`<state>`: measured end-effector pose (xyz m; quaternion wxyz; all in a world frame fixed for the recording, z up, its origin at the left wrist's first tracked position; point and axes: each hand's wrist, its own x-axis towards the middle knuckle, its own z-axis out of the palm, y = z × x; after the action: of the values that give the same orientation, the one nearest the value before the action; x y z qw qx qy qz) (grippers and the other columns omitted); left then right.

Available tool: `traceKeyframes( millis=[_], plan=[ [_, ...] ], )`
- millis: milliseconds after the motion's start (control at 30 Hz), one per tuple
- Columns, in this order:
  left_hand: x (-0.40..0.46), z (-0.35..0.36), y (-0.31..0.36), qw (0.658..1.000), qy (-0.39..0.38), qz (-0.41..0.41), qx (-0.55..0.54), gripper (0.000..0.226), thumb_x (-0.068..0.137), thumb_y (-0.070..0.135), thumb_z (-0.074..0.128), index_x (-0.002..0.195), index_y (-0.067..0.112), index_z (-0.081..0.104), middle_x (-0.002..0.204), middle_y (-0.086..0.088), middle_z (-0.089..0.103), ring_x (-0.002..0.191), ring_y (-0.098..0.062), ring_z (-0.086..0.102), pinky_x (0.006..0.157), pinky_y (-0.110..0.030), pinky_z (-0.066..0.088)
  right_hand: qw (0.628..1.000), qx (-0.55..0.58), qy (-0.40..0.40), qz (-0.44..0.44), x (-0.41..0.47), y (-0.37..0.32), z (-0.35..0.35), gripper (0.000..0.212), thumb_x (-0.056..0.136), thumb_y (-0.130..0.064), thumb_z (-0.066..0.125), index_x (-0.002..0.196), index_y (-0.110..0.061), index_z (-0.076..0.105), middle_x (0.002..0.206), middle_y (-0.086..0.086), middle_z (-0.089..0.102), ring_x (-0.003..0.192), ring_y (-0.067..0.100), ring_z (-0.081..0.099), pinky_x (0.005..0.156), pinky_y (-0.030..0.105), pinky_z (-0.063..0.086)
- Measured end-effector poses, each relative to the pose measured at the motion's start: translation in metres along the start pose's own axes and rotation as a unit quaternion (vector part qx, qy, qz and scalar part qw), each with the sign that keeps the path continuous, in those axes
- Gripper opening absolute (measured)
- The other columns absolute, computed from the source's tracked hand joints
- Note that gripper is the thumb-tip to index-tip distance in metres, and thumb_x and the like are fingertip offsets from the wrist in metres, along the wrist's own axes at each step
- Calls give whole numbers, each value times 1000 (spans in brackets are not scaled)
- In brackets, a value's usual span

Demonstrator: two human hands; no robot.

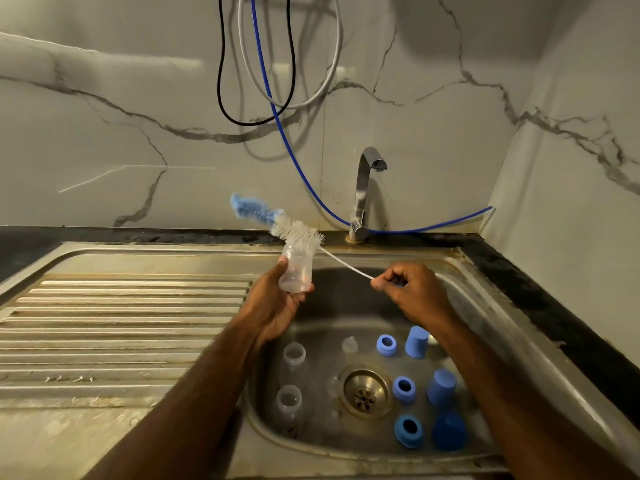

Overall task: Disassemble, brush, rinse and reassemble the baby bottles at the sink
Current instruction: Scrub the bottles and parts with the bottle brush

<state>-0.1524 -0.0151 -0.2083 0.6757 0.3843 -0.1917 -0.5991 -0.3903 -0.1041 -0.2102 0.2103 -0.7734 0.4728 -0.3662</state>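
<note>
My left hand point(277, 306) grips a clear bottle body point(296, 270) upright over the sink basin's far edge. A bottle brush point(277, 221) with white bristles and a blue tip lies across the bottle's mouth, outside it. My right hand point(412, 289) pinches the end of the brush's thin white wire handle. In the basin point(346, 306) stand two more clear bottle bodies point(294, 355) point(289, 400), clear teats point(349, 344), three blue collar rings point(386, 345) and three blue caps point(416, 341).
A chrome tap point(363, 192) stands behind the basin with no water running. A ribbed steel drainboard point(121, 323) fills the left. The drain point(365, 391) sits mid-basin. Blue, black and white hoses point(273, 98) hang on the marble wall. Dark counter point(554, 306) runs along the right.
</note>
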Motion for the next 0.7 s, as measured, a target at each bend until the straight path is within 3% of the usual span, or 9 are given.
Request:
traceKeyframes(
  millis=[133,267,367,433,500,567,700],
  plan=[
    [-8,0,6,998,-58,-6,-15,61,82,28,68,137,6,53,122,-23,63,89,-25,68,57,-29,59,999,33,-16,16,1,7,-15,15,85,-22,79,73,-28,73,75,-5,73,76,12,67,75,34,55],
    [-5,2,3,999,-49,-16,9,64,78,33,72,135,11,51,120,-21,63,98,-30,67,71,-40,62,1000,19,-8,-12,-1,3,5,14,87,-30,75,74,-28,71,73,-7,71,74,10,66,71,33,54],
    [-1,-3,6,997,-69,6,-21,60,87,46,61,135,11,53,109,-19,65,82,-23,66,61,-31,60,996,46,-72,-4,2,3,-2,12,86,-24,78,75,-24,72,72,-1,71,71,11,66,70,34,55],
    [2,-10,8,995,-98,10,-20,63,98,59,40,134,10,55,104,-20,66,75,-22,64,53,-28,52,995,67,-68,12,1,8,-6,12,85,-20,78,75,-21,73,73,2,72,73,17,68,75,41,58],
    [5,-13,7,995,-95,3,2,62,103,53,26,138,8,52,109,-24,65,77,-25,63,53,-28,48,999,48,-17,12,0,11,0,12,86,-26,76,75,-26,73,73,-4,72,75,16,68,77,45,58],
    [6,-12,3,996,-73,1,43,52,103,40,30,142,9,48,115,-25,64,79,-26,65,55,-28,48,1000,23,1,-3,-1,8,8,13,87,-34,74,75,-29,71,72,-8,70,74,11,67,75,43,58],
    [10,-15,1,995,-42,40,84,41,102,35,48,138,15,51,129,-23,61,90,-27,66,67,-35,50,998,27,-60,2,3,11,-8,8,85,-25,78,78,-24,73,76,-2,72,77,17,68,80,48,58]
  ],
)
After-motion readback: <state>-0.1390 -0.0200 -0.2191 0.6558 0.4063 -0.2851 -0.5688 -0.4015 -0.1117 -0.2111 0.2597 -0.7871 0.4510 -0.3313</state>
